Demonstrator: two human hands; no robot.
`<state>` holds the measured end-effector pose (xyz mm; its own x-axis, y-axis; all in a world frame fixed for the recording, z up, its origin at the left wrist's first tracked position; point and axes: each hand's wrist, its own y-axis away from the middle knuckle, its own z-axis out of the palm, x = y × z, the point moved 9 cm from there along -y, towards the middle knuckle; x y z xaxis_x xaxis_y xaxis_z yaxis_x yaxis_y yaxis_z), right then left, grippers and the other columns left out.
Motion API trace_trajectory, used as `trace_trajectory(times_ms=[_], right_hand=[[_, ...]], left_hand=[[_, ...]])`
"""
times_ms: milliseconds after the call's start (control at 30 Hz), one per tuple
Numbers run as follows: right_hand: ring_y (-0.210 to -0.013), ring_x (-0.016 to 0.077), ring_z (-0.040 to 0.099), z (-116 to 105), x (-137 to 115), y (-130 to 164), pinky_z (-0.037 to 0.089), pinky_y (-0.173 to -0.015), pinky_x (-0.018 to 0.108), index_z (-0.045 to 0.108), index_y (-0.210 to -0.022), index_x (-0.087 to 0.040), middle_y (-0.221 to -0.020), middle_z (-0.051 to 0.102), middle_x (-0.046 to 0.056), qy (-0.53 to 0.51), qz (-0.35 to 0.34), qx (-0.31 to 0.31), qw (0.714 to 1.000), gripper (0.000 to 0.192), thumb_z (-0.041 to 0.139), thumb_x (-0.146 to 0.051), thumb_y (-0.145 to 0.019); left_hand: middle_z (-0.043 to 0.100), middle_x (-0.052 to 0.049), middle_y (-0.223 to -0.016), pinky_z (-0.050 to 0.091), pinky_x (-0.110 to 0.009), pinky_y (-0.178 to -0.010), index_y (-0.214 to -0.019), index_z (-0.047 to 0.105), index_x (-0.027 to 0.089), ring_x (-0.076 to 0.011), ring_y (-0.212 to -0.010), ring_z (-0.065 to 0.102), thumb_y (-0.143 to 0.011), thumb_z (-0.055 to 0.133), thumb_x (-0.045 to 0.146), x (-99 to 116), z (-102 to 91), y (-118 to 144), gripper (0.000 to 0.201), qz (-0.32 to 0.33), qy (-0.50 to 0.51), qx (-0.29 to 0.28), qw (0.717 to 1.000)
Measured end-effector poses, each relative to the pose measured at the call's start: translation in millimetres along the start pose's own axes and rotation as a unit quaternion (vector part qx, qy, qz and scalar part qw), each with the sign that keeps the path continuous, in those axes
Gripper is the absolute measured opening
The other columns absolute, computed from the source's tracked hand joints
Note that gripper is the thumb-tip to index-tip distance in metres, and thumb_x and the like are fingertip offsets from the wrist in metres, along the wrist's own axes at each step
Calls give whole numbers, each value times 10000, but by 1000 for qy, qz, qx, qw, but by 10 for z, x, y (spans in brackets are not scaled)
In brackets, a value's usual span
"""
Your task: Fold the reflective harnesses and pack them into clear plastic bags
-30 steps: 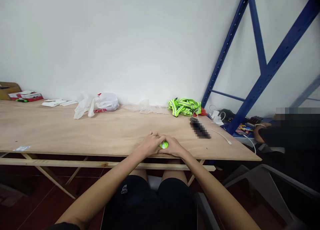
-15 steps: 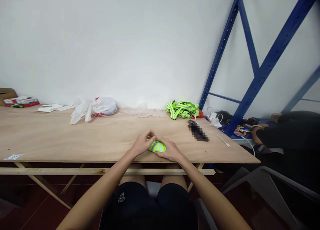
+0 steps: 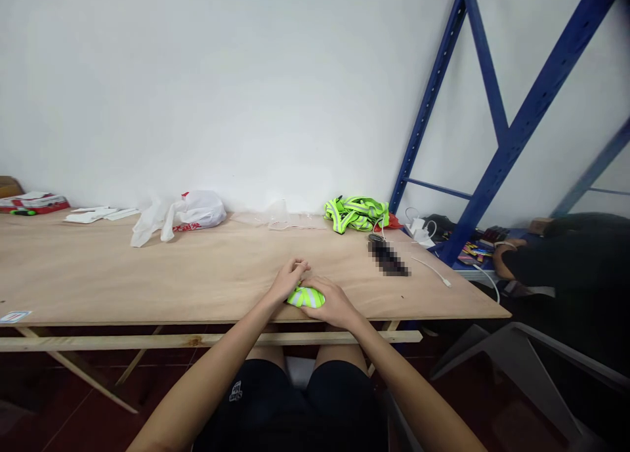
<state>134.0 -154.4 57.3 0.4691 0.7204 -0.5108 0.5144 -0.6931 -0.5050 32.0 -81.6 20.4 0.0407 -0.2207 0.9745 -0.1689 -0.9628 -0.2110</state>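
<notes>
On the table near its front edge lies a small, tightly folded reflective vest (image 3: 306, 298), lime yellow with silver strips. My right hand (image 3: 333, 302) wraps round its right side, with fingers along the far edge and the thumb near the front. At the left, my left hand (image 3: 289, 280) touches the bundle; its fingers are bent and close together above the far left edge. Parts of the bundle are hidden under both hands. Farther back, a loose heap of similar lime reflective vests (image 3: 357, 214) lies against the wall.
Along the wall on the wooden table (image 3: 98, 275) are a white plastic bag (image 3: 201, 209), clear plastic sleeves (image 3: 280, 217) and a red-white box (image 3: 34, 203). A pixelated dark object (image 3: 388, 258) and a white cable (image 3: 433, 270) lie right. Beyond a blue rack (image 3: 497, 153) sits another person (image 3: 566, 262).
The folded bundle and both hands have shifted slightly nearer the table's front edge. My left fingers have straightened a little above the bundle. The view has turned slightly.
</notes>
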Motion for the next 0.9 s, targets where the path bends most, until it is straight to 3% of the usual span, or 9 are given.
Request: trace_trajectory(times_ms=[333, 633, 900], right_hand=[[-1163, 274, 617, 14, 10, 0, 481, -1007, 409, 652, -1139, -234, -1200, 696, 77, 19, 10, 4, 1000, 449, 790, -257, -713], [-1176, 290, 609, 4, 81, -5, 500, -965, 410, 572, -1276, -214, -1265, 664, 110, 47, 37, 7, 998, 618, 807, -347, -719], [-1030, 275, 681, -35, 57, 7, 531, -882, 386, 665, -1063, -214, -1067, 744, 78, 78, 47, 32, 995, 340, 775, -342, -768]], left_hand=[[739, -73, -984, 497, -385, -959, -980, 616, 211, -238, -996, 685, -880, 550, 461, -128, 128, -11, 277, 13, 14, -13, 1000], [718, -114, -1158, 437, -432, -1059, -1280, 541, 222, -248, -1134, 652, -949, 454, 588, -224, 280, -67, 501, -3, 40, -32, 999], [673, -143, -1251, 354, -435, -1136, -1274, 548, 191, -255, -1244, 588, -941, 471, 610, -233, 254, -152, 541, 3, 36, -18, 999]])
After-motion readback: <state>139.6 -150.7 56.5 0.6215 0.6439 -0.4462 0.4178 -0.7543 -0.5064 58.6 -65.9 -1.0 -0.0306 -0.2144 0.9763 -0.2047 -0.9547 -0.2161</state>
